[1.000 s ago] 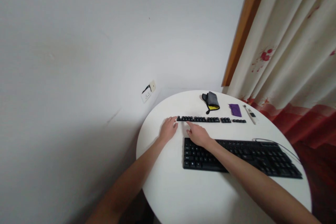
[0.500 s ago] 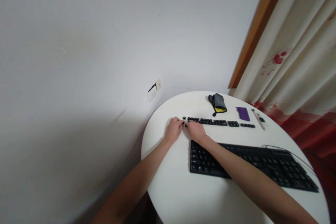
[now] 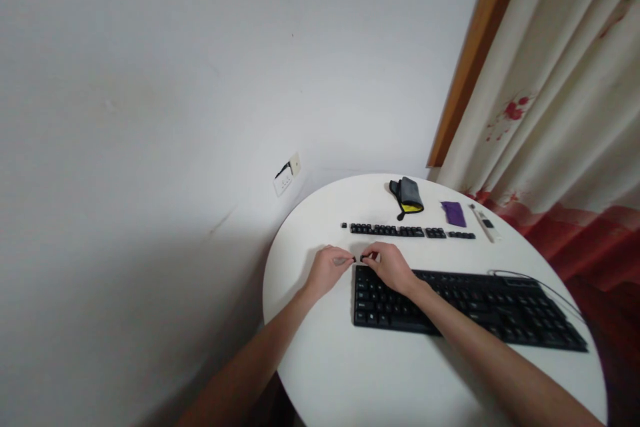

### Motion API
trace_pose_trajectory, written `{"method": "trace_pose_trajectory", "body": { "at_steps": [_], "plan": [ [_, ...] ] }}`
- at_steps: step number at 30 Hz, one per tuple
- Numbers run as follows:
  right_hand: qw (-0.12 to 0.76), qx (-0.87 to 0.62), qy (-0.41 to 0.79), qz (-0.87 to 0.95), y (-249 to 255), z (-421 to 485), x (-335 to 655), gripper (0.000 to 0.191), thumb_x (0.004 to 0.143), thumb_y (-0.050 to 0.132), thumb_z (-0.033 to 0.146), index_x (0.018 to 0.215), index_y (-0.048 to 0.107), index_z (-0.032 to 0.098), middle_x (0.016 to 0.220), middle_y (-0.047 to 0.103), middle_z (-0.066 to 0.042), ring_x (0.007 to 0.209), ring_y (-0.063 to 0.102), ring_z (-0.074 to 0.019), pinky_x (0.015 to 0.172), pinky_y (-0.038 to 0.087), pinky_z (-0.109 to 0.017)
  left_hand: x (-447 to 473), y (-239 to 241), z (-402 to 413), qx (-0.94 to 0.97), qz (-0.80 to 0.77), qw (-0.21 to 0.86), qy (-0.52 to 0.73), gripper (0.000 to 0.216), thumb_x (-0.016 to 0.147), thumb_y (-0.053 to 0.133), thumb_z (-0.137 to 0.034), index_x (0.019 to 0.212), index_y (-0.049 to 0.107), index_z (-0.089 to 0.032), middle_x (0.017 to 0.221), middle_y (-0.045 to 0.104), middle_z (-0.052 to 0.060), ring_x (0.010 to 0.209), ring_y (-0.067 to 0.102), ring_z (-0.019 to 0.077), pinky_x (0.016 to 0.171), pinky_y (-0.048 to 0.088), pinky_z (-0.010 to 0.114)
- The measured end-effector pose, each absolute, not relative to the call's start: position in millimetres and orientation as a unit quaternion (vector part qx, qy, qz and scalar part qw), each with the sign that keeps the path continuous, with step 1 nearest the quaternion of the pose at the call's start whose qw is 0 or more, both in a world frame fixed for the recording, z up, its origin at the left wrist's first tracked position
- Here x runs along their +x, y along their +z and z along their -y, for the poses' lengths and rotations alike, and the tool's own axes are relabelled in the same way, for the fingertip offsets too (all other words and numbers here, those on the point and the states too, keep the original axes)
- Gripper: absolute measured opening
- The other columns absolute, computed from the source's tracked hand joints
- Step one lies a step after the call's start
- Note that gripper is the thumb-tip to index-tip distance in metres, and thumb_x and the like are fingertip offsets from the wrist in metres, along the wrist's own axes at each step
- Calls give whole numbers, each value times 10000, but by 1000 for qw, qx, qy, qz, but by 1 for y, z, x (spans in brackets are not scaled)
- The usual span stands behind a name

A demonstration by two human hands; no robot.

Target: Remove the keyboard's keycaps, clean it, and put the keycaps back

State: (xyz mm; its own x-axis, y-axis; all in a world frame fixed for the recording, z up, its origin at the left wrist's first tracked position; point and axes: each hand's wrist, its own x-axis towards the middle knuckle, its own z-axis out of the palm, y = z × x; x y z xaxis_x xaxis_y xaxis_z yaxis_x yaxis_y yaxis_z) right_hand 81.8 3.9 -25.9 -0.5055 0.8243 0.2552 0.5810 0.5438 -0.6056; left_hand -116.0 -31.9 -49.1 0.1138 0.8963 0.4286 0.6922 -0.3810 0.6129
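Observation:
A black keyboard (image 3: pixel 470 310) lies on a round white table (image 3: pixel 340 360). Behind it runs a row of loose black keycaps (image 3: pixel 407 231). My left hand (image 3: pixel 327 269) hovers just left of the keyboard's far left corner, with its fingers pinched on a thin pale tool and a small black keycap (image 3: pixel 354 259). My right hand (image 3: pixel 391 267) rests over that same corner, its fingertips pinched around a small black keycap (image 3: pixel 363 257). The two hands nearly touch at the fingertips.
At the table's far side lie a grey and yellow pouch (image 3: pixel 409 195), a purple cloth (image 3: pixel 453 213) and a white stick-shaped device (image 3: pixel 485 223). The keyboard's cable (image 3: pixel 550 283) loops at the right. A wall socket (image 3: pixel 283 179) sits on the left wall; curtains (image 3: pixel 565 113) hang right.
Both hands have drawn back from the left end of the keycap row to the keyboard's far left corner, now pinching small black keycaps between them.

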Motion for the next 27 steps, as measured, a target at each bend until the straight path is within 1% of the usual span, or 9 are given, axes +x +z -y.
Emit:
{"method": "trace_pose_trajectory", "body": {
  "at_steps": [3, 6, 11, 18, 27],
  "plan": [
    [316, -381, 278, 823, -33, 15, 99, 69, 828, 656, 187, 850, 722, 194, 830, 711, -26, 758, 625, -170, 737, 465, -273, -109, -50, 51, 738, -482, 195, 430, 45, 809, 717, -226, 820, 761, -218, 857, 756, 37, 810, 673, 181, 806, 502, 327],
    [333, -342, 288, 830, -37, 28, 104, 77, 831, 659, 159, 858, 716, 202, 853, 710, -22, 824, 620, -174, 782, 463, -283, -105, -51, 59, 745, -464, 209, 432, 50, 810, 720, -234, 834, 763, -227, 865, 754, 45, 826, 666, 185, 802, 506, 336],
    [331, -336, 247, 847, -41, 34, 102, 111, 859, 622, 130, 880, 708, 197, 891, 700, -37, 889, 602, -182, 829, 464, -302, -101, -49, 60, 754, -458, 185, 432, 52, 819, 711, -209, 832, 756, -232, 863, 751, 32, 823, 656, 178, 800, 496, 338],
    [324, -335, 205, 861, -42, 35, 101, 138, 875, 589, 109, 858, 694, 196, 899, 676, -41, 897, 588, -174, 818, 470, -288, -102, -43, 62, 783, -448, 133, 410, 80, 844, 679, -191, 858, 745, -234, 882, 744, 28, 837, 633, 177, 800, 479, 351],
    [310, -333, 192, 869, -43, 35, 99, 141, 884, 571, 112, 838, 672, 199, 895, 659, -35, 896, 577, -175, 803, 464, -284, -104, -41, 64, 816, -432, 110, 367, 116, 903, 600, -209, 912, 715, -230, 954, 723, 32, 881, 581, 182, 796, 482, 349]
  ]
}}
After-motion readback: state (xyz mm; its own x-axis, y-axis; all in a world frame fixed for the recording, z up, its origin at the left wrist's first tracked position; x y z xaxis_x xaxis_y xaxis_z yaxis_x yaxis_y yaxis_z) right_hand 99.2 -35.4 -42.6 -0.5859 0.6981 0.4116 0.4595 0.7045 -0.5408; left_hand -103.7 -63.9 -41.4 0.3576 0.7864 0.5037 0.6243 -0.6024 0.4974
